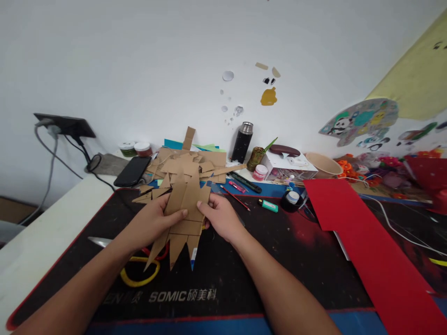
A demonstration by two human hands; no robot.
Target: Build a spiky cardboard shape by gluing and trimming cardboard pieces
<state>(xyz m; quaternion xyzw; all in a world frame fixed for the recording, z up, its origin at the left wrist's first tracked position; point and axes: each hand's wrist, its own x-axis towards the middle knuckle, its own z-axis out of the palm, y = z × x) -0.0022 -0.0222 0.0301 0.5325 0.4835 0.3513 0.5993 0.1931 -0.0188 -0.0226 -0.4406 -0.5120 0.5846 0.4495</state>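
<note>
A cut piece of brown cardboard (186, 228) with pointed strips at its lower edge is held up over the dark desk mat. My left hand (159, 218) grips its left side, thumb flat on the front face. On the right edge, my right hand (218, 211) pinches it, thumb in front and the other fingers partly hidden behind. A pair of scissors (139, 274) with yellow and red handles lies below my left wrist, its blade tip showing left of the forearm. Directly behind the held piece is a pile of cardboard scraps (213, 165).
Red card sheets (363, 246) cover the mat's right side. A red pencil (235, 197), a green-and-white lighter (268, 205) and a small dark jar (291, 201) lie right of my hands. A black flask (242, 142) stands by the wall; a phone (132, 171) lies at left.
</note>
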